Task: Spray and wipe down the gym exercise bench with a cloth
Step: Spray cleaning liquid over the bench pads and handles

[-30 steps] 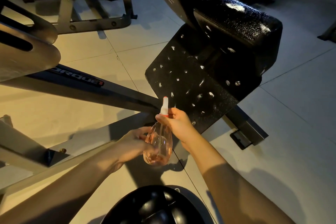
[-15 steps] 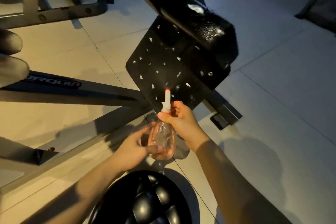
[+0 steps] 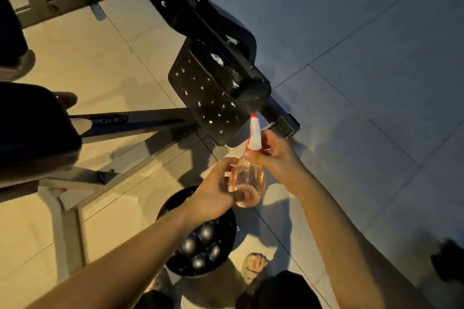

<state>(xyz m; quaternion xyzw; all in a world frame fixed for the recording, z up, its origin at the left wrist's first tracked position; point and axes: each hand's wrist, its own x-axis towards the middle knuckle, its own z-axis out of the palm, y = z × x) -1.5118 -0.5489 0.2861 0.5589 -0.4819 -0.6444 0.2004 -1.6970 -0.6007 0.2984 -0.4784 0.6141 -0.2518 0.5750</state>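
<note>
Far left: dark padded block (image 3: 32,128), blurred, no markings seen

Right of it: grey frame bar (image 3: 150,119) with white lettering. Only "QUE" at the end reads with confidence; the rest is smeared. No other writing legible

Upper centre: black bench pad (image 3: 213,100), tilted, speckled with bright droplets. Looks smooth and firm and is bolted to its frame, so it is probably slippery while wet

Lower centre: left hand (image 3: 213,193) cups the belly of the spray bottle (image 3: 247,180), fingers curled round it. The bottle is clear plastic with pinkish liquid low inside. Judged light and thin-walled, likely to give under a squeeze. Best held at the neck with the belly supported

Right of bottle: right hand (image 3: 276,155) wraps the neck under the white nozzle (image 3: 254,130). The red tip points at the pad's lower corner, close to it

No cloth in view
</note>
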